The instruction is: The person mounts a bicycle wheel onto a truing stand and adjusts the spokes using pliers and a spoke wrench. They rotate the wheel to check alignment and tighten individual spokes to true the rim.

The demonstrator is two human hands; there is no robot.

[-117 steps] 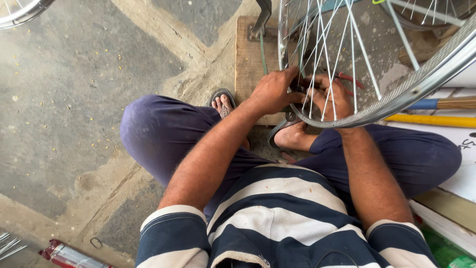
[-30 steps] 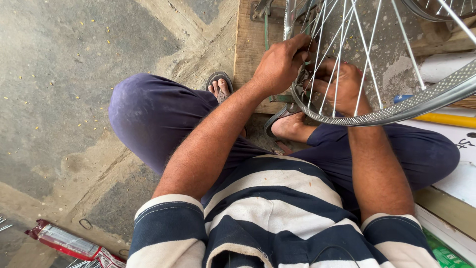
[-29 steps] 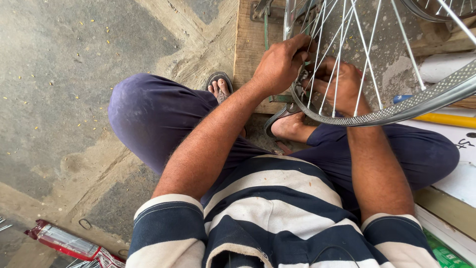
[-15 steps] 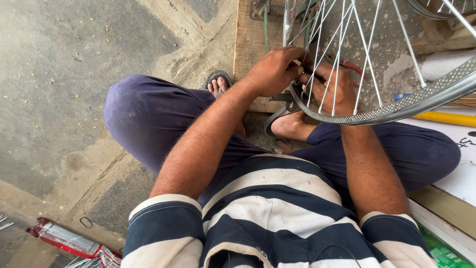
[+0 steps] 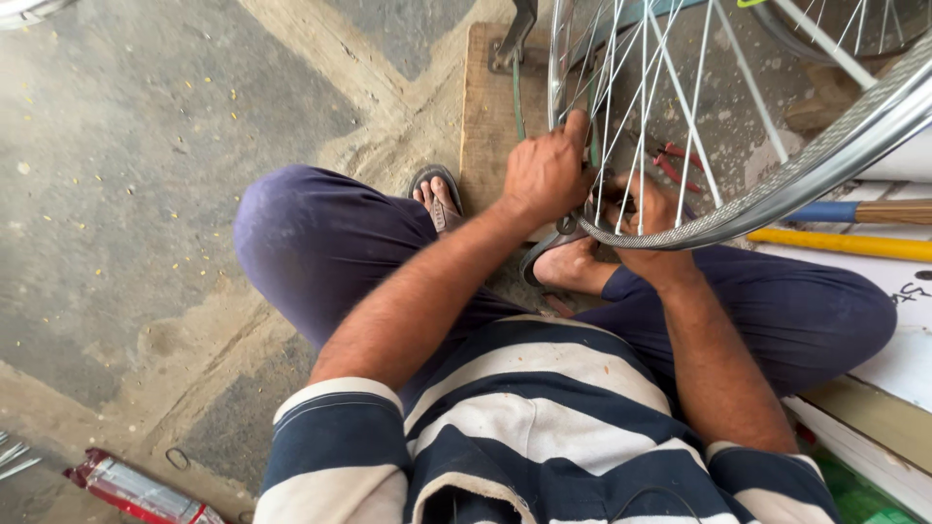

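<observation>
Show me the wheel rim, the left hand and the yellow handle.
wheel rim (image 5: 825, 165), head view, on the shiny metal band at lower right.
left hand (image 5: 544, 175), head view, on the back of the hand.
yellow handle (image 5: 835, 243), head view, mid-shaft.

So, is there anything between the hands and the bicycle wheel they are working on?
Nothing visible does. The left hand already grips the wheel rim at its low edge, a finger raised along a spoke. The right hand sits behind the spokes, touching the rim too.
</observation>
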